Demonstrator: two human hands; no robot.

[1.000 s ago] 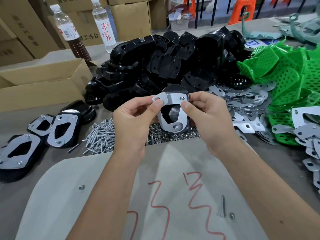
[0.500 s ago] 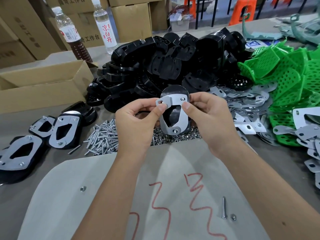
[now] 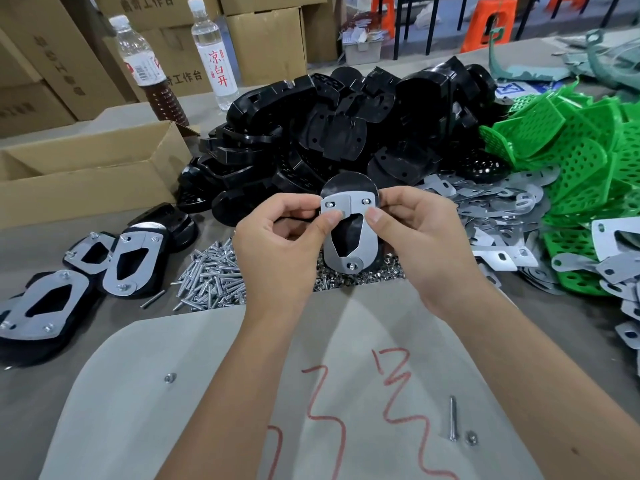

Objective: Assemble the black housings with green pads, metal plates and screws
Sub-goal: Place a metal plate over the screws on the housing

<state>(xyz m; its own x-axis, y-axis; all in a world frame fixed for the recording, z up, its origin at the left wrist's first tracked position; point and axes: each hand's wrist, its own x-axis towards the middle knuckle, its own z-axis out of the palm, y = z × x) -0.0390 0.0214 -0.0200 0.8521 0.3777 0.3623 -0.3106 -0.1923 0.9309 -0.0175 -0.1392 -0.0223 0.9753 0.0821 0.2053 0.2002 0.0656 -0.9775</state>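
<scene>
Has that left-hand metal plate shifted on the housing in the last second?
Yes. The left metal plate has swung down and inward against the black housing, its top hole now over a screw beside the right plate.

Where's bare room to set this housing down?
The pale sheet before you, between its lone nut and the red scribbles. Also grey table between the cardboard box and finished housings. Crowded: screw pile, metal plates, green pads.

Head view, angled down, close over table
</scene>
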